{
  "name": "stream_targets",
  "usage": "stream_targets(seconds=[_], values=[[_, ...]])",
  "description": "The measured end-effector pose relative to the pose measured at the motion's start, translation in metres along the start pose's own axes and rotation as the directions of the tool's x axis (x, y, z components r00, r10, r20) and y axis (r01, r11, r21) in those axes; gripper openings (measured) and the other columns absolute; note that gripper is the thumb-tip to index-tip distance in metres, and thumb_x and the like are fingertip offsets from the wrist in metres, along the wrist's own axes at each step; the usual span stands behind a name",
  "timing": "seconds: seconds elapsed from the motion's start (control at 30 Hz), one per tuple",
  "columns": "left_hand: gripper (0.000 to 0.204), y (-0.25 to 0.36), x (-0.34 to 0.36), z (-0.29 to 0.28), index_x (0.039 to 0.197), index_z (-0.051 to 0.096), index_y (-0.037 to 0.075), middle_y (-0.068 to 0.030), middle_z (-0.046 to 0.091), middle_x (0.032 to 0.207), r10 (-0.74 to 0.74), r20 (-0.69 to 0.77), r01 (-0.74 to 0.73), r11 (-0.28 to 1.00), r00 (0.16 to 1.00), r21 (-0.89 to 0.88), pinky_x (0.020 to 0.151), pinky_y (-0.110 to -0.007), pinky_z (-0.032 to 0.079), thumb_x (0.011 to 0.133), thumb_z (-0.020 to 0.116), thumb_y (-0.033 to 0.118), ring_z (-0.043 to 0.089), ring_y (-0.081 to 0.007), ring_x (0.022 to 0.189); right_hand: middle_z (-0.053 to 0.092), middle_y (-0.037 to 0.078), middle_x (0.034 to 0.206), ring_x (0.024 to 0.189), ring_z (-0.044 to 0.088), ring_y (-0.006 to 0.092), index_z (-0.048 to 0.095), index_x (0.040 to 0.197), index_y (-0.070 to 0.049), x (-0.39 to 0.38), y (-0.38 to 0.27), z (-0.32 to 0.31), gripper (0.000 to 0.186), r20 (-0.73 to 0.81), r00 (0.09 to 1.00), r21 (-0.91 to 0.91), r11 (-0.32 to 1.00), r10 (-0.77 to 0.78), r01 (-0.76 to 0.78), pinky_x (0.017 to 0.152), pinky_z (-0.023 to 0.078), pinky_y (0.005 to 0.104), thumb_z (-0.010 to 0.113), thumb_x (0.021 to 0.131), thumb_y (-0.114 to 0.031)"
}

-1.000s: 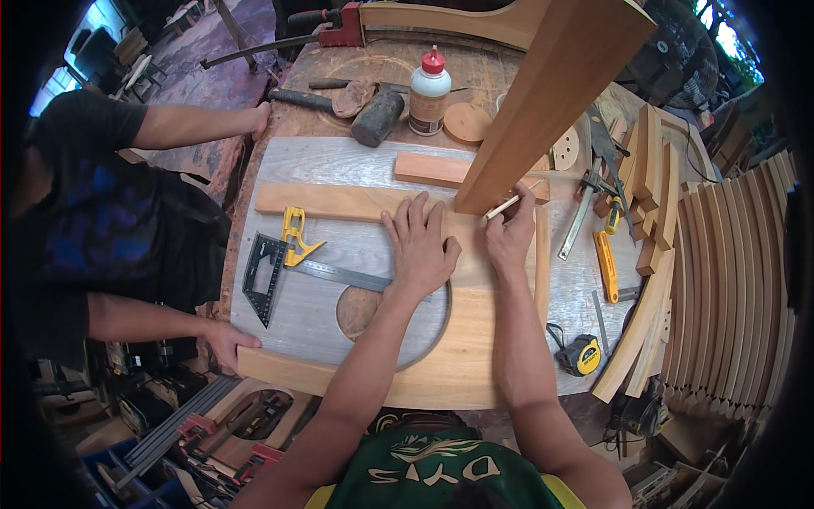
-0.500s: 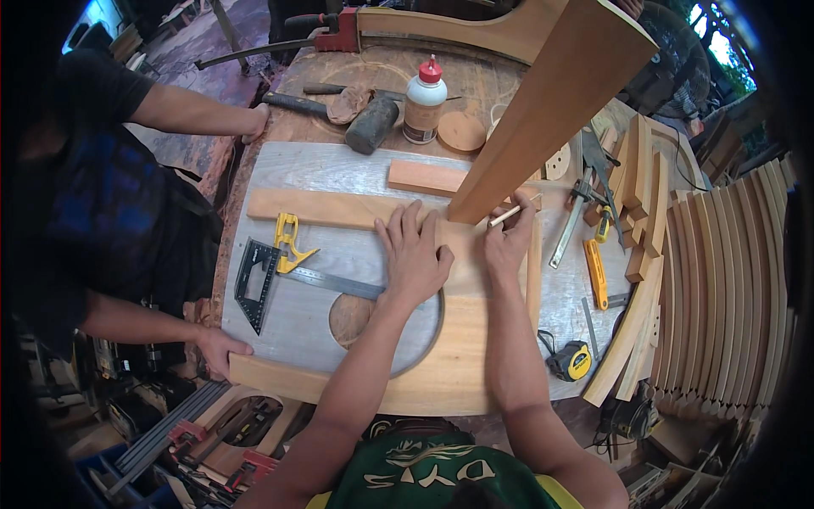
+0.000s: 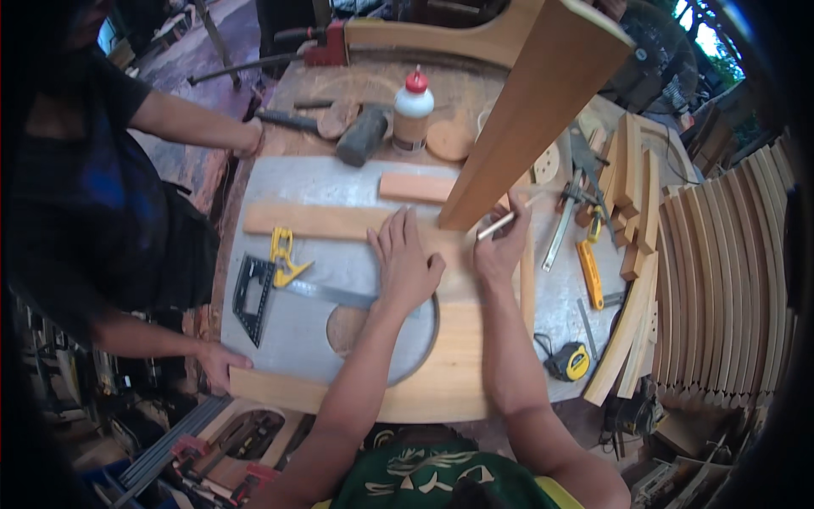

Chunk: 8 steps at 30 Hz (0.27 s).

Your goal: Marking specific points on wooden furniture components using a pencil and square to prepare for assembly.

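Note:
My left hand [image 3: 407, 267] lies with its fingers stretched out on a flat, curved wooden frame [image 3: 458, 373], near the inner corner of its upper arm. A light-coloured pencil [image 3: 495, 226] is pinched in my right hand [image 3: 500, 253], which rests on the frame beside the foot of a long plank [image 3: 536, 102]. That plank stands up from the frame and leans away to the upper right. Left of my left wrist lies a combination square with a yellow head [image 3: 291, 261], its steel blade partly under my wrist. A black speed square [image 3: 253, 297] touches it or nearly so.
A co-worker's hand [image 3: 225, 366] holds the frame's near left end; the other hand [image 3: 248, 136] is at the table edge. A mallet [image 3: 363, 136] and glue bottle [image 3: 413, 114] stand beyond. Rightward are a yellow knife [image 3: 590, 273], tape measure [image 3: 570, 361] and stacked curved slats [image 3: 721, 288].
The whole view has shifted slightly. My left hand still lies on the frame, and the pencil remains in my right hand by the plank's foot.

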<state>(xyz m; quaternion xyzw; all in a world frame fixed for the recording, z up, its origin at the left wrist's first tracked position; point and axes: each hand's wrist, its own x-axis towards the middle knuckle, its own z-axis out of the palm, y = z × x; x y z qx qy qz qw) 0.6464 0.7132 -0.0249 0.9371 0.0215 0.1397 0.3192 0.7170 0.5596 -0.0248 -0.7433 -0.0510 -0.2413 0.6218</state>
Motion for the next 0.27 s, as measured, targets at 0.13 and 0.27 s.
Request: stream_targets(seconds=[0.13,0.27], values=[[0.105,0.006,0.000,0.000,0.158,0.014,-0.009,-0.0277,0.031,0.158,-0.053,0.041,0.054,0.998,0.998,-0.035,0.122,-0.069,0.004,0.079,0.074,0.026,0.022,-0.0436,0.150,0.037,0.011,0.160,0.125,0.056,0.0218,0.034,0.153,-0.005,-0.002,0.018,-0.010,0.083,-0.068,0.989,-0.068,0.990,-0.129,0.124,0.103,0.049,0.0341,0.056,0.076,0.011],[0.109,0.009,0.004,-0.005,0.160,0.010,-0.008,-0.0273,0.028,0.160,-0.071,0.069,0.074,0.997,0.995,-0.038,0.121,-0.072,0.001,0.079,0.075,0.027,0.021,-0.0441,0.151,0.034,0.007,0.163,0.137,0.050,0.0269,0.030,0.157,-0.011,0.003,0.014,-0.008,0.087,-0.021,0.968,0.059,0.966,-0.250,0.250,0.115,0.043,0.0432,0.059,0.076,0.007]])
